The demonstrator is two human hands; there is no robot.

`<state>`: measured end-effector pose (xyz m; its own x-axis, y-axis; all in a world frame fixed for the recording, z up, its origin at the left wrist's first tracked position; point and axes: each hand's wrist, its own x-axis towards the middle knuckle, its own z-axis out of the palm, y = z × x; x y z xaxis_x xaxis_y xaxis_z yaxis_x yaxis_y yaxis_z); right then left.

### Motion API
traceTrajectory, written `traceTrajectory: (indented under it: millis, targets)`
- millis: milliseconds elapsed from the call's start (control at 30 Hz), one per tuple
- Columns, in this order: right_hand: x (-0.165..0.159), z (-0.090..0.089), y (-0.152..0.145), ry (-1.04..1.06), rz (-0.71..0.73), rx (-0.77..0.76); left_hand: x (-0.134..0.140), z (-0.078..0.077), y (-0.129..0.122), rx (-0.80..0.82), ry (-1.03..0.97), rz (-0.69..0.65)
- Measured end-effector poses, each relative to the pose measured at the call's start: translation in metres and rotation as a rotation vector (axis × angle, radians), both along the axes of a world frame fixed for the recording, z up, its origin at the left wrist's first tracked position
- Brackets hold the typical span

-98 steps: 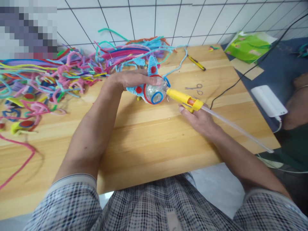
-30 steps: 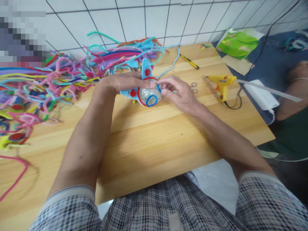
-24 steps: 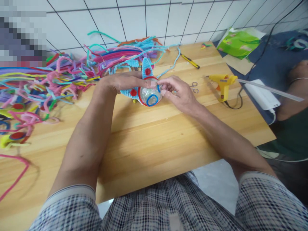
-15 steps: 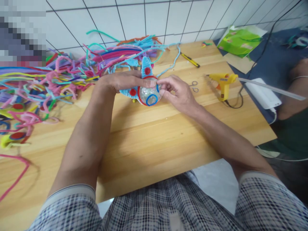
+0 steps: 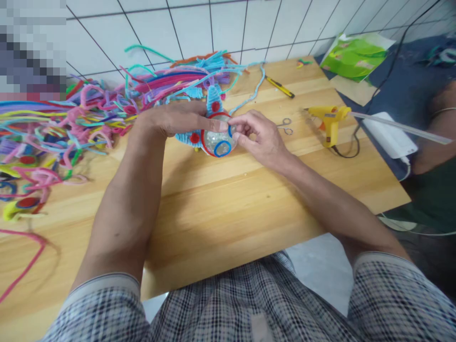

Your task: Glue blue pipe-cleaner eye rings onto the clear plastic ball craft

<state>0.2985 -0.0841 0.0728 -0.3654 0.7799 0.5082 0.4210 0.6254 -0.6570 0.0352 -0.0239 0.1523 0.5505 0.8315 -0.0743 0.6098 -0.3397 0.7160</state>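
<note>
A pipe-cleaner figure with a clear, glittery ball (image 5: 213,136) stands just above or on the wooden table. Its ball has a red rim, and light-blue fuzzy points with red dots (image 5: 215,106) stick out behind. My left hand (image 5: 181,119) is closed around the figure from the left, its thumb lying across the top of the ball. One blue ring (image 5: 223,149) lies on the ball's front. At the ball's right side, the thumb and fingertips of my right hand (image 5: 261,137) pinch a second blue ring (image 5: 230,130), partly hidden by them.
Loose coloured pipe cleaners (image 5: 96,114) cover the table's left and back. Scissors (image 5: 286,126), a yellow utility knife (image 5: 280,87) and a yellow glue gun (image 5: 329,124) with a long glue stick lie to the right. Beyond are a white power strip (image 5: 390,137), a green packet (image 5: 351,59) and another person's arm (image 5: 436,137).
The view has shifted slightly. Both hands keep the same hold on the figure, and my right fingertips remain at the blue ring on its right side.
</note>
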Motion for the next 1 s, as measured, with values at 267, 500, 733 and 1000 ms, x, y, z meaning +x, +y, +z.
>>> traceTrajectory:
  millis: [267, 500, 733, 1000]
  targets:
    - [0.000, -0.004, 0.002, 0.029, 0.009, 0.054, 0.001, 0.002, 0.016, -0.083, 0.162, -0.038]
    - [-0.002, -0.005, 0.000, 0.051, -0.013, 0.031, 0.002, -0.012, 0.021, 0.042, 0.120, -0.006]
    - [-0.001, -0.008, 0.000, 0.045, -0.008, 0.047, 0.011, 0.000, 0.011, 0.054, 0.268, 0.029]
    - [0.005, -0.013, -0.003, 0.080, -0.057, 0.106, 0.012, 0.008, 0.003, 0.020, 0.379, 0.087]
